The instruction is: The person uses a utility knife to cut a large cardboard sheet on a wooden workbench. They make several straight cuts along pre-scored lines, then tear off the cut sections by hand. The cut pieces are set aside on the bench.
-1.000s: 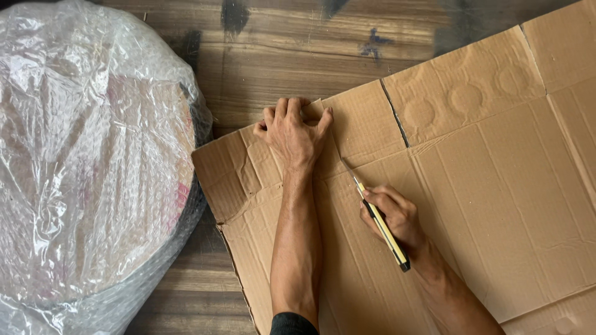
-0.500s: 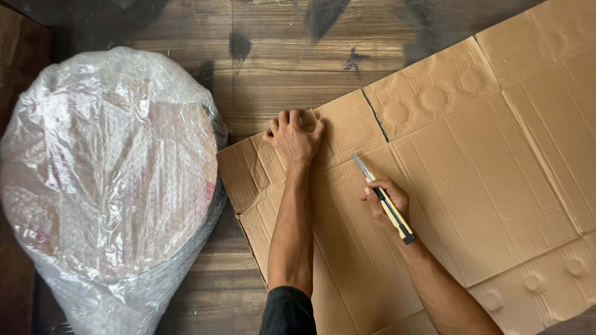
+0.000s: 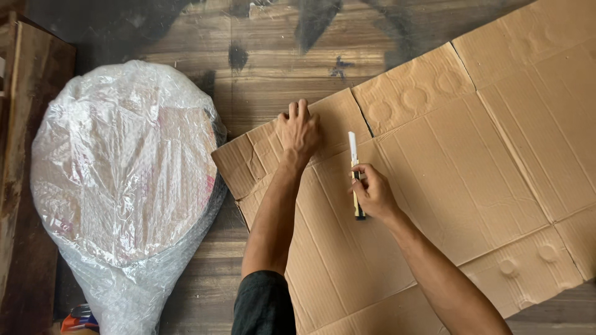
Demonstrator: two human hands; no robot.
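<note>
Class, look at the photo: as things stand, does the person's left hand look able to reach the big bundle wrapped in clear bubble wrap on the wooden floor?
Probably yes. The left hand presses the flat brown cardboard sheet near its left edge, and only bare wooden floor lies between it and the bubble-wrapped bundle.

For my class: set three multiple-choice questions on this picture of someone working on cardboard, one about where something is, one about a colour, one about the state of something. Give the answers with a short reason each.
1. Where does the bubble-wrapped bundle lie?
A. Left of the cardboard sheet
B. On top of the cardboard
C. Right of the cardboard

2. What colour is the knife handle?
A. Red
B. Yellow and black
C. Blue

3. How is the left hand placed?
A. Raised in the air
B. Holding the knife
C. Pressed flat on the cardboard

Answers: A, it sits on the wooden floor beside the sheet's left edge; B, yellow with black shows in the right hand; C, its palm rests near the sheet's top edge.
</note>
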